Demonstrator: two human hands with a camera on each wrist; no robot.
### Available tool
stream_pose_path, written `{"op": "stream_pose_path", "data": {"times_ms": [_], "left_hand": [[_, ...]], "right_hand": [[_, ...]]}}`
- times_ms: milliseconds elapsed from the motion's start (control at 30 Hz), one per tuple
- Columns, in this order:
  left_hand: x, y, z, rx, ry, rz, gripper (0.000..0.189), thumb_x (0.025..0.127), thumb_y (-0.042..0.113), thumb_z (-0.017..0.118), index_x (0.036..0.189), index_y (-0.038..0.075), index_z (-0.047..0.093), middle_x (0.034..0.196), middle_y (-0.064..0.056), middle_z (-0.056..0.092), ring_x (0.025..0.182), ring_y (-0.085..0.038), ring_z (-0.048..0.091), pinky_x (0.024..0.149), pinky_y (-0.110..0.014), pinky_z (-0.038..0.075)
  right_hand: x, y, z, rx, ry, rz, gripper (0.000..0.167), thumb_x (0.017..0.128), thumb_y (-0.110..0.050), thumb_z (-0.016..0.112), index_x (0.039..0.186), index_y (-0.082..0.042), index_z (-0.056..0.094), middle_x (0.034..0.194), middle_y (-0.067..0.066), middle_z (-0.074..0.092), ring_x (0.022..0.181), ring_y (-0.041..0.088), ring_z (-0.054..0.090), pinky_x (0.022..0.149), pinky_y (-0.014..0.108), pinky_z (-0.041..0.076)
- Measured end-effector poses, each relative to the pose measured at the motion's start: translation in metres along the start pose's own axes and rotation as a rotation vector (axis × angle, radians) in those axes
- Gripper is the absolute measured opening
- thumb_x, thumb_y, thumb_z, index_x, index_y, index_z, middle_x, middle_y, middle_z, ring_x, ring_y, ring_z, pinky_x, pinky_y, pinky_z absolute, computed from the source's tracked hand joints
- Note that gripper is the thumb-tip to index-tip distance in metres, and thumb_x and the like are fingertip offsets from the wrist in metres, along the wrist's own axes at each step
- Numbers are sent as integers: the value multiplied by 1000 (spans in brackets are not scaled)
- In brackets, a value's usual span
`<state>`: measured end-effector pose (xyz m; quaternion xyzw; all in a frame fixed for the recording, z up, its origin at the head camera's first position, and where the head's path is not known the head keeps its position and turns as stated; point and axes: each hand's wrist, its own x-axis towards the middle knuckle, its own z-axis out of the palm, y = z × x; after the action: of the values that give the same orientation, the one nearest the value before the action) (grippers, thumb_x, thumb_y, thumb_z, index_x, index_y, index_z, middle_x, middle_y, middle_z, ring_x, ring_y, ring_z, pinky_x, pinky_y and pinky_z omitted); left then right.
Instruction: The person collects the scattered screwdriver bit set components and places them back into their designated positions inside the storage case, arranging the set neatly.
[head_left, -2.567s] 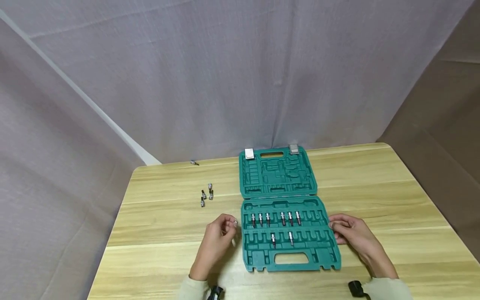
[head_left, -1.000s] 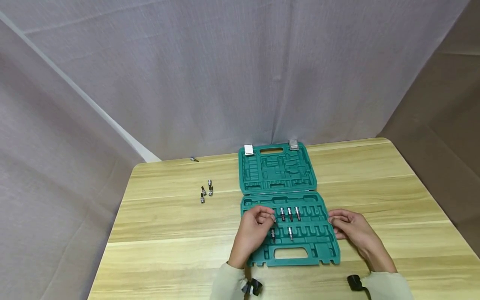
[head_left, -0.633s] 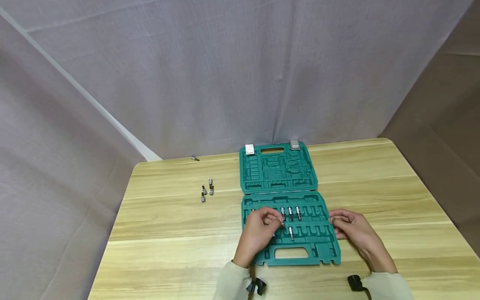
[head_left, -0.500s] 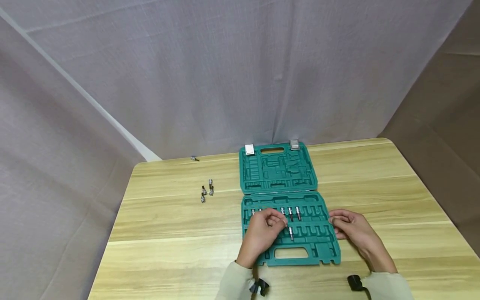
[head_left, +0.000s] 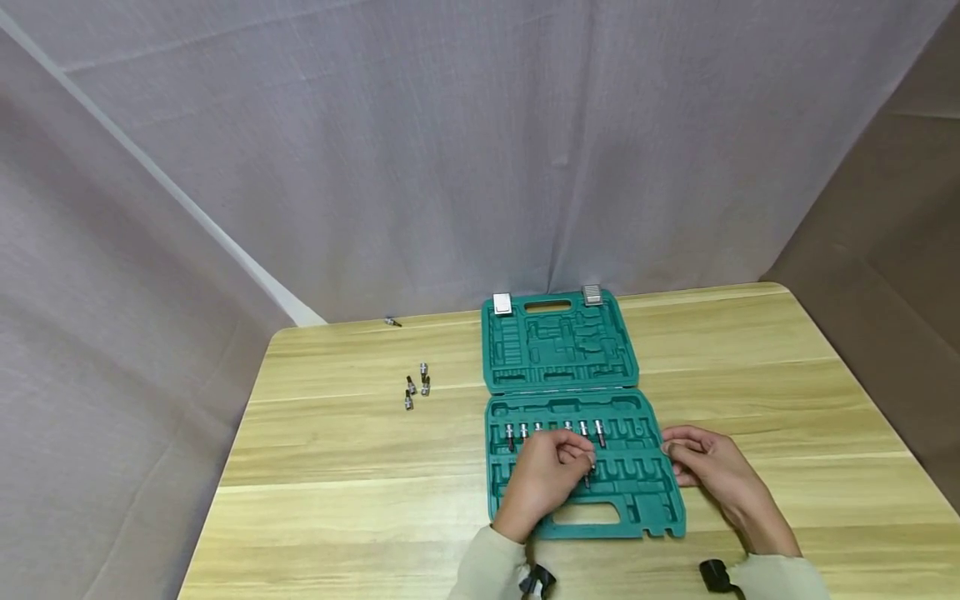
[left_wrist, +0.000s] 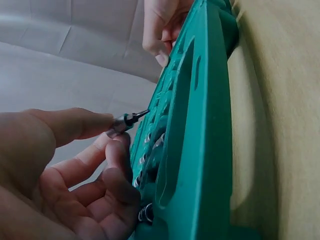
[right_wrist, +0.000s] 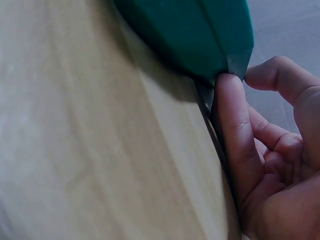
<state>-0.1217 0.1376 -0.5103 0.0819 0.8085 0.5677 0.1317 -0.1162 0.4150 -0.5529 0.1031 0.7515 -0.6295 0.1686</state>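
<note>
My left hand (head_left: 551, 471) is over the lower half of the open green tool case (head_left: 652, 508). Between thumb and fingertips it pinches a bit socket (left_wrist: 120, 125), silver with a dark tip, plain in the left wrist view. That tip points toward the case's slots; whether it touches them I cannot tell. Several bit sockets (head_left: 599, 433) sit in the upper slot row, partly covered by the hand. At the case's right edge, my right hand (head_left: 716, 471) holds the rim between thumb and finger, as the right wrist view (right_wrist: 232, 115) confirms.
Several loose bit sockets (head_left: 408, 401) lie on the wooden table (head_left: 322, 467) left of the case, and a single one (head_left: 393, 322) lies near the back edge. The case lid (head_left: 561, 367) with two metal latches (head_left: 502, 304) lies back toward the grey curtain (head_left: 420, 167).
From beside the case's left edge, my left hand has moved right across the lower half, carrying the bit socket, and a little toward the front. My right hand has stayed at the rim.
</note>
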Motion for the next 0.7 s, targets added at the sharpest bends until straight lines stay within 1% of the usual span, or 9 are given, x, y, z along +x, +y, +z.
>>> {"op": "stream_pose_path", "data": {"times_ms": [100,267,433,500,567,700], "left_hand": [[1,4,3,54,8,-14,5,95,7,76,95,10,81,76,12,67,67,2,58,64,-19,51],[2,8,10,199,19,-3,9,94,7,77,91,15,81,73,16,65,63,3,54,61,-19,47],[3,10,17,320,41,11,6,93,14,81,90,20,82,71,20,65,61,5,54,59,-19,45],[4,10,19,373,60,25,5,92,18,82,89,23,83,70,22,66,62,7,54,58,-19,44],[4,10,21,431,75,54,5,90,20,85,89,25,84,72,23,68,65,8,57,58,-18,45],[4,8,23,518,88,97,5,88,23,87,87,28,85,77,23,73,70,8,61,56,-18,45]], "right_hand": [[0,0,0,-3,2,-2,43,107,-12,61,141,14,51,90,-4,67,75,8,63,67,28,61],[1,0,1,-5,4,-13,42,107,-10,61,140,15,52,89,-3,67,74,9,63,67,28,61],[2,-1,1,-9,3,-15,43,107,-11,61,140,14,52,90,-3,68,74,9,63,67,28,61],[2,-1,1,-11,6,-14,43,107,-11,61,140,14,52,91,-4,68,75,9,63,67,28,61],[1,-2,1,-10,5,-16,43,106,-11,62,140,14,52,91,-4,69,75,9,63,67,29,62],[0,-3,2,-5,7,-22,41,106,-10,62,138,15,53,91,-4,69,75,9,63,67,29,62]]}}
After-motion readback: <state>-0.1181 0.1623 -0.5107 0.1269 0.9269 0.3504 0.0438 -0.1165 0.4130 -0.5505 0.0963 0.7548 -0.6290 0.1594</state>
